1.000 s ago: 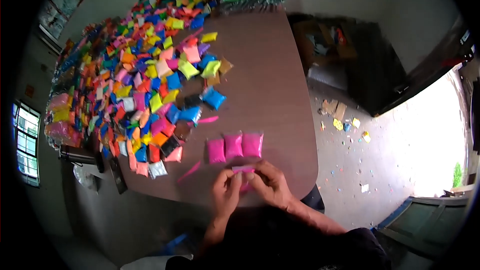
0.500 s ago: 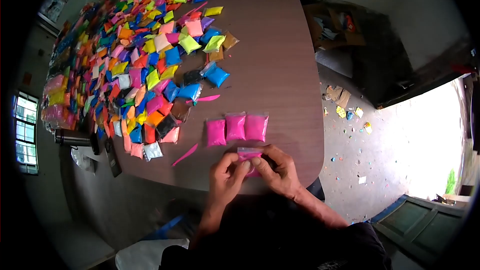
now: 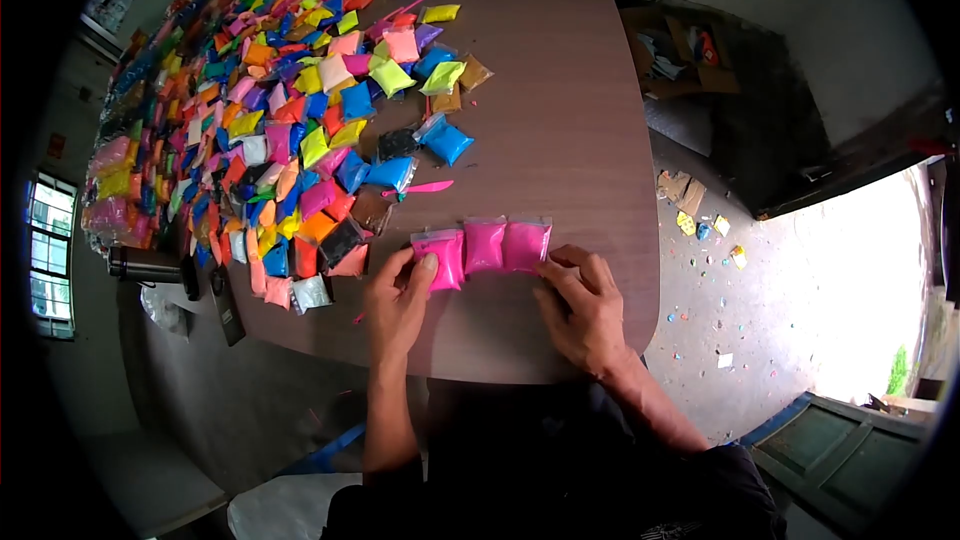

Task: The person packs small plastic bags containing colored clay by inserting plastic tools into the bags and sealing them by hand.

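My left hand [image 3: 398,302] pinches a bright pink packet [image 3: 440,260] in clear plastic between thumb and fingers, at the left end of a short row. Another pink packet may lie beneath it; I cannot tell. Beside it on the table are a middle pink packet [image 3: 485,244] and a right pink packet [image 3: 527,245]. My right hand [image 3: 585,308] is at the right packet's lower right corner, thumb and forefinger apart, with nothing held. A pink plastic knife [image 3: 425,187] lies beyond the row. Another pink piece [image 3: 359,318] is mostly hidden by my left hand.
A large heap of coloured packets [image 3: 320,140] covers the left of the brown table [image 3: 560,110]. A dark metal flask [image 3: 150,268] is at the left edge. An open cardboard box [image 3: 690,55] and floor scraps [image 3: 738,256] are to the right.
Both hands have moved forward and apart, from a pink packet held near the table's front edge to the row. My left hand is now at the left packet, my right by the right one.
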A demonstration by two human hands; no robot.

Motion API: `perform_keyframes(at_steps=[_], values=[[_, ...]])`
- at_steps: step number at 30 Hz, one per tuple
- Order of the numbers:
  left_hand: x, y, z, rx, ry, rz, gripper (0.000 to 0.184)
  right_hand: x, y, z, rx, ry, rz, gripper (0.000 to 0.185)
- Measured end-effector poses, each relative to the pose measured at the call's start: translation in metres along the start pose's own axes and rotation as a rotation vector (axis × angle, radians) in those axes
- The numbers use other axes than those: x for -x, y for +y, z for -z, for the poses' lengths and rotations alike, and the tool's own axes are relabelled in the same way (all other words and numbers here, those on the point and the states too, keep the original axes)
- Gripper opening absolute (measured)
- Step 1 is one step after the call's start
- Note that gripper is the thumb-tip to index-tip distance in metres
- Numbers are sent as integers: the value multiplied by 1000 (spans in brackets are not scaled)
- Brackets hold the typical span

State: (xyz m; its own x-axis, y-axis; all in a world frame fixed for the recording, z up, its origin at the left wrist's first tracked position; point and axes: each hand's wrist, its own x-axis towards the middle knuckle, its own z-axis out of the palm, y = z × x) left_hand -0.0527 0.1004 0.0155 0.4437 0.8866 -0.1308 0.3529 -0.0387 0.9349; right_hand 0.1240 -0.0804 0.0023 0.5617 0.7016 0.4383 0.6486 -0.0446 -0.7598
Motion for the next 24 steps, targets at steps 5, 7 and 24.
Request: perform_keyframes(at_steps=[5, 7, 24], values=[[-8, -1, -12, -127, 116, -267, 29, -15, -8, -4, 235, -122, 70, 37], [-9, -1, -14, -179, 163, -269, 27, -19, -6, -8, 234, -131, 96, 37], [0, 0, -16, -567, 97, -590, 40, -43, 3, -39, 278, -161, 287, 34]])
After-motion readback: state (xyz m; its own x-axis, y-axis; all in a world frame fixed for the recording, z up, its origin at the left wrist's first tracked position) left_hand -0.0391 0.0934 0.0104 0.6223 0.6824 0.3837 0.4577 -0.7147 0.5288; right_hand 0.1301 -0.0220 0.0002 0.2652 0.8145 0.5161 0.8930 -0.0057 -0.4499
